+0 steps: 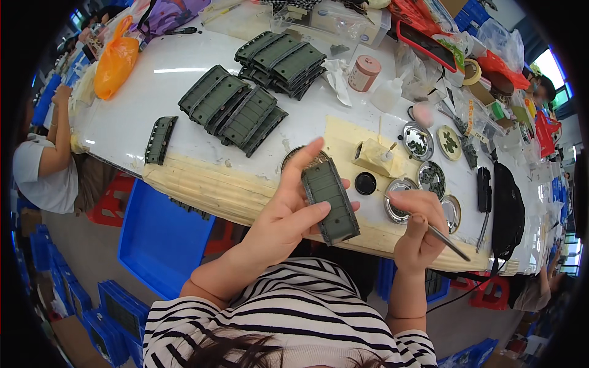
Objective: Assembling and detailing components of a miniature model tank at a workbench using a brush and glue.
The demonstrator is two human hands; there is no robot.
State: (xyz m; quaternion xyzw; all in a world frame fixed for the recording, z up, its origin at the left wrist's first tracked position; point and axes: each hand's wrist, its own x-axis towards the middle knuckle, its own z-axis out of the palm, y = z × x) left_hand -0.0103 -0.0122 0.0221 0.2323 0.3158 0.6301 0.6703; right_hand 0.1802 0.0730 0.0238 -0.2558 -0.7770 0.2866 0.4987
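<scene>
My left hand [279, 224] grips a dark green, ribbed rectangular panel [331, 202], thumb on its face and fingers behind it. To its right, my right hand [420, 230] pinches a slim metal tool [451, 241]; its thin tip points left toward the small metal dishes, and I cannot tell its exact kind. A small round black dish [365, 183] lies beyond, between the hands. Near the right hand stand a round metal dish [399, 211] and another dish with small dark green parts [431, 179]. A small bottle in a yellowish block [375, 157] sits behind them.
Stacks of similar green panels [230, 107] lie at the far left-centre, with a single panel [161, 140] near the left edge. A pink jar [364, 73] and a red-cased phone [426, 46] are farther back. A blue bin [162, 233] stands below the table; a co-worker [46, 156] sits left.
</scene>
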